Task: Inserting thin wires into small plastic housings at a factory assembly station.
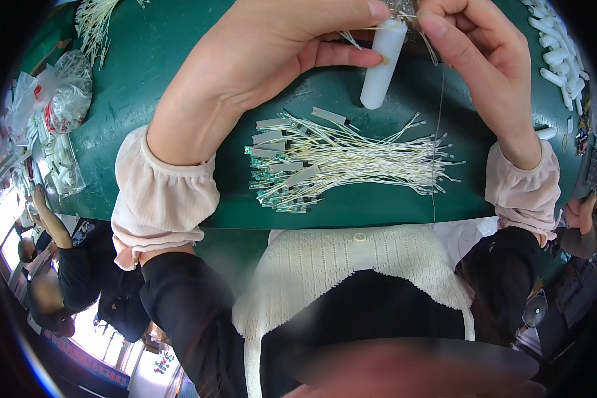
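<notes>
At the top of the head view my left hand [272, 46] grips a white plastic tube [383, 69], which tilts with its lower end toward me. Thin pale wires stick out between the fingers and cross the tube's upper end. Close by on the right, my right hand [487, 56] has thumb and fingers pinched together on thin wires beside that end. What joins the wires to the tube is too small to make out. Below both hands a bundle of thin white and yellow wires [378, 156] lies on the green table [199, 192], with small green circuit boards [278, 192] at its left end.
White plastic tubes [557, 56] lie piled at the far right. More pale wires [94, 23] lie at the far left, above clear plastic bags [69, 93]. A thin dark line [438, 119] runs down the table. Another person [79, 278] sits at the left.
</notes>
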A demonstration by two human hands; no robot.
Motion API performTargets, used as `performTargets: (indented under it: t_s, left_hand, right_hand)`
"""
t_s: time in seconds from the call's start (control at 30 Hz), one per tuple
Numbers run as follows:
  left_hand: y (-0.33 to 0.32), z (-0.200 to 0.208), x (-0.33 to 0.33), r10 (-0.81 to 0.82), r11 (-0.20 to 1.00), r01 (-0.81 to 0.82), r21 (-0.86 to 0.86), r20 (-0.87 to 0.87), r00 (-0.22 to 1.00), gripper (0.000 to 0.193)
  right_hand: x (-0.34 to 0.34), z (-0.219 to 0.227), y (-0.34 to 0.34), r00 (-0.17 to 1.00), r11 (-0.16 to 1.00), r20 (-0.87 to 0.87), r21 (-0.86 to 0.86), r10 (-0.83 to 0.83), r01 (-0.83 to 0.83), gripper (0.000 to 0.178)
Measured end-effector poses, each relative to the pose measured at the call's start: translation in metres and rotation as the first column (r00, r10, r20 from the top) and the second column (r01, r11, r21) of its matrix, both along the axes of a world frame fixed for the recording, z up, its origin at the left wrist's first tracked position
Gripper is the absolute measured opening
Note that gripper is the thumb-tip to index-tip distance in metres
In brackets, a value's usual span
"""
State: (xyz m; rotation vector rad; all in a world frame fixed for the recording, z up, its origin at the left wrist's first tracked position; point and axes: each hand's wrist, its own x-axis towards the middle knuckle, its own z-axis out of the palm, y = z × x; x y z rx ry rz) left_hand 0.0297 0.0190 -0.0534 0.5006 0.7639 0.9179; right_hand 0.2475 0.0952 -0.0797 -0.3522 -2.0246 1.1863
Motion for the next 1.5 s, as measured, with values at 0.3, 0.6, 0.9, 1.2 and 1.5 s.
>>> performTargets:
  t_s: [0.3,0.6,0.9,1.2,1.5]
  left_hand:
    - [-0.003,-0.005,-0.004,0.016,1.0,-0.017,0.023,0.019,1.0,0.008]
    - [-0.003,-0.007,-0.005,0.003,1.0,-0.003,0.015,-0.019,1.0,0.007]
    - [-0.013,-0.001,-0.003,-0.007,0.999,0.007,-0.046,0.004,1.0,0.009]
    - [-0.065,0.039,-0.019,-0.057,0.971,0.117,0.208,-0.276,0.96,0.027]
    - [-0.279,0.042,-0.147,0.541,0.826,-0.254,0.504,-0.581,0.608,0.03]
  right_hand:
    - [0.01,0.051,-0.026,0.904,0.968,0.412,-0.156,-0.118,0.197,0.009]
    - [0.014,0.039,-0.021,0.951,0.927,0.305,-0.336,-0.059,0.166,0.01]
    - [0.012,0.067,-0.015,0.889,0.92,0.456,-0.363,0.037,0.147,0.012]
    - [0.056,0.093,-0.021,0.762,0.86,0.645,-0.353,-0.061,0.368,0.012]
    - [0.229,0.06,0.022,0.439,0.792,0.664,0.443,-0.605,0.421,0.023]
